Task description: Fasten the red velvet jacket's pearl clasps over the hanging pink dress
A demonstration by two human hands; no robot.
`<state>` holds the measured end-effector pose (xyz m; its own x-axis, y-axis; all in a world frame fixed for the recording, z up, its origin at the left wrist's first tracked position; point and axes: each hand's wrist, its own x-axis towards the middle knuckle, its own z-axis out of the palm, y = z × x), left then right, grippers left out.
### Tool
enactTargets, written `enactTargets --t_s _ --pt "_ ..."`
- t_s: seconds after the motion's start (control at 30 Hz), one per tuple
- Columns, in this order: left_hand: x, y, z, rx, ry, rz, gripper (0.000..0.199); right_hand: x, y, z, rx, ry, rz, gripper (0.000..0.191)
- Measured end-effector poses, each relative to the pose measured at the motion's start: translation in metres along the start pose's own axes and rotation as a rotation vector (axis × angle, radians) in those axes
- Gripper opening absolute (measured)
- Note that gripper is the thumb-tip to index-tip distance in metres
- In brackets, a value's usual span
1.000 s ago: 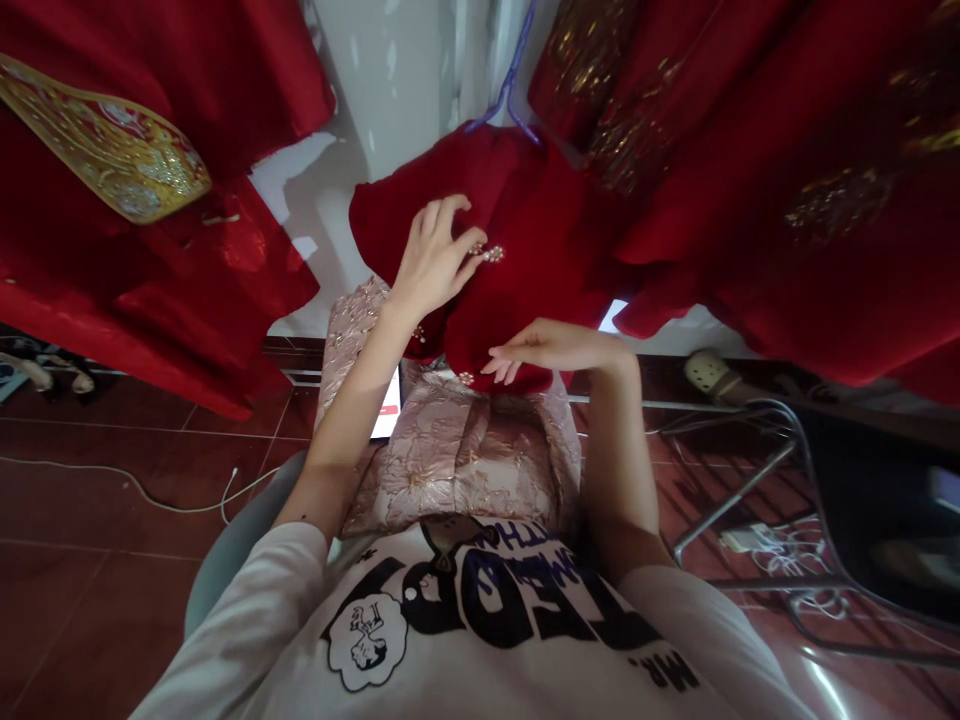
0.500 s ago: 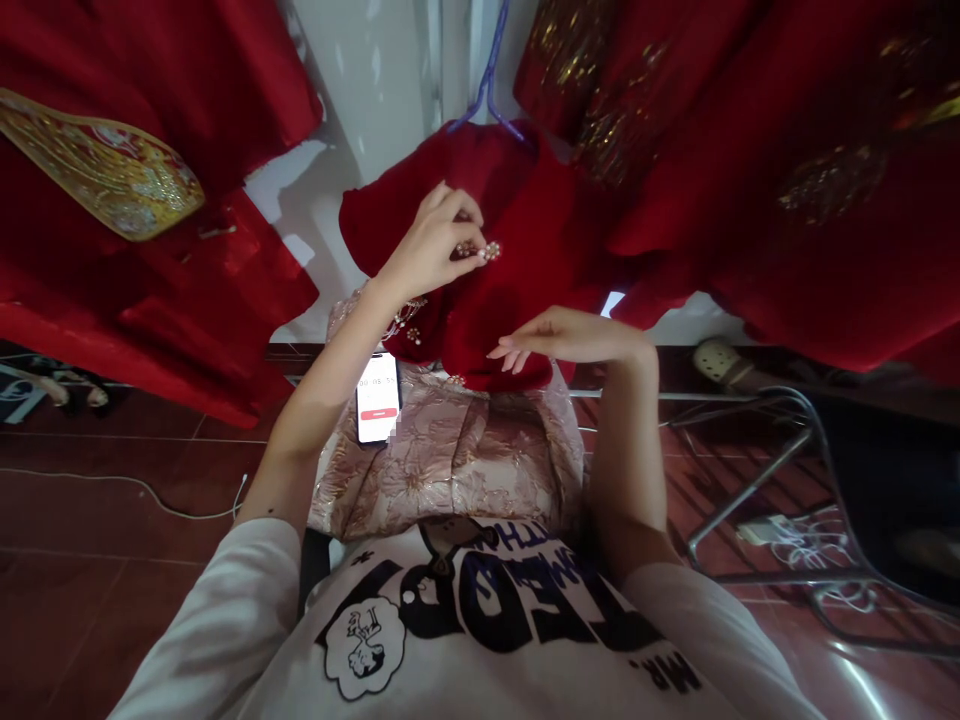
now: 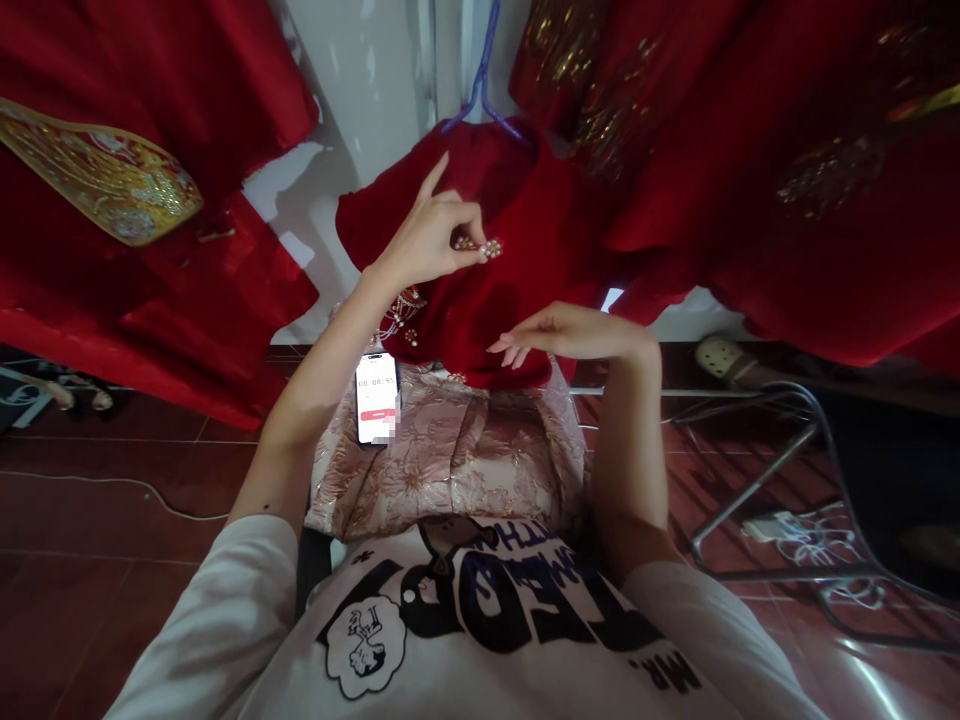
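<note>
My left hand point(image 3: 439, 232) is over the left part of a red velvet garment point(image 3: 536, 235). Thumb and index finger pinch a small pearl flower ornament point(image 3: 491, 249), while the index-side loop shows more beads behind it and another finger points up and away. Lower down, my right hand point(image 3: 555, 332) rests palm down with its fingers loosely stretched over the garment's lower right area, holding nothing visible. Near my left wrist, a beaded trim point(image 3: 397, 315) and another pearl flower show on the cloth.
The garment hangs from a blue hanger point(image 3: 484, 90). A lit phone point(image 3: 376, 400) lies on the pink brocade fabric point(image 3: 457, 455) across my lap. Red embroidered garments point(image 3: 112, 190) hang on both sides. A metal-framed chair point(image 3: 810, 430), cables and a clog point(image 3: 720, 360) are at the right.
A finger of my left hand has lifted and straightened upward, while its pinch on the ornament stays. My right hand has hardly moved.
</note>
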<state>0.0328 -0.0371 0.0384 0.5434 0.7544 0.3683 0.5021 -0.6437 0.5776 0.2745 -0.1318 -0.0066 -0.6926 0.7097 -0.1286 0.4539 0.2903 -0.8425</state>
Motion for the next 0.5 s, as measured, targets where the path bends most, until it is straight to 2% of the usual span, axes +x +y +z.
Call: enactTargets --t_s 0.2,0.27,0.37,0.43,0.5 --pt "0.004 -0.009 0.0 -0.055 -0.026 -0.047 0.017 -0.002 -0.008 0.001 -0.004 0.06 0.006 0.035" --pt "0.004 -0.01 -0.002 0.011 -0.048 -0.014 0.012 -0.001 -0.013 0.003 -0.013 0.199 -0.071 0.036" --pt "0.001 -0.007 -0.005 0.217 -0.109 0.101 0.003 0.005 -0.018 0.003 -0.001 0.532 -0.219 0.043" --pt "-0.001 -0.004 -0.004 0.364 -0.114 0.18 0.015 0.015 -0.018 0.0 0.051 0.718 -0.308 0.049" --pt "-0.003 0.0 -0.001 0.488 -0.094 0.233 0.024 0.032 -0.016 -0.005 0.14 0.824 -0.398 0.053"
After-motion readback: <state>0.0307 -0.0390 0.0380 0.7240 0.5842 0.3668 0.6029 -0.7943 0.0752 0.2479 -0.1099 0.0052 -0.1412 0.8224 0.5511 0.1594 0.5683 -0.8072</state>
